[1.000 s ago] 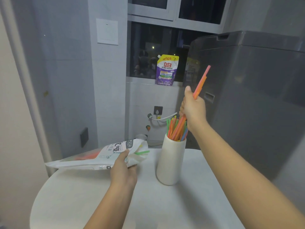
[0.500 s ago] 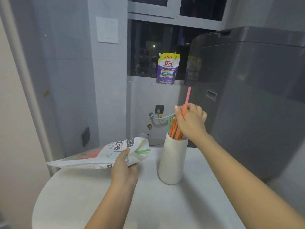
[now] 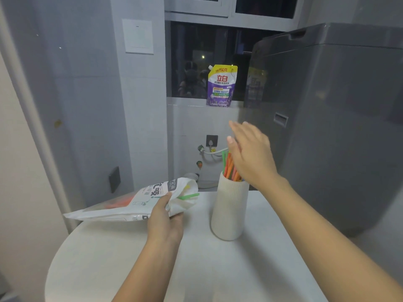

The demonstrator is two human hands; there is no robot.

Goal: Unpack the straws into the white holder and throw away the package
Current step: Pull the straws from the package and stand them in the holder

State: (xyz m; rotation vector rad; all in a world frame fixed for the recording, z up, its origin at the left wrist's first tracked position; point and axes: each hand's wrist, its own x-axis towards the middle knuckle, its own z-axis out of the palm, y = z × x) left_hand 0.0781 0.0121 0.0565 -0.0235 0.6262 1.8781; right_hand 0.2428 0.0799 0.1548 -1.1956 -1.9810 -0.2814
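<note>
The right hand hangs above and just behind the white holder with its grip spread wide — fingers extended and fanned, palm toward the straws, nothing held. Whether the palm brushes the tops of the straws cannot be told; it sits right against them in this view. Those straws, mostly orange with a green one at the left, stand bunched in the holder, leaning a little leftward and rising above its rim.

The left hand has its grip closed around the open mouth end of the package, pinching the crumpled white film so the bag lies nearly level, its far end jutting left past the edge of the surface. A green straw pokes out of the mouth toward the holder, and orange ones show faintly through the clear part of the bag further left.

The holder stands upright on the round white surface, near its far edge, just right of the package mouth with a small gap between them. The near half of the surface is bare apart from the two forearms crossing it. A large grey appliance crowds in on the right, close behind the right hand; a tiled wall and a dark window with a purple pouch on its sill lie beyond.
</note>
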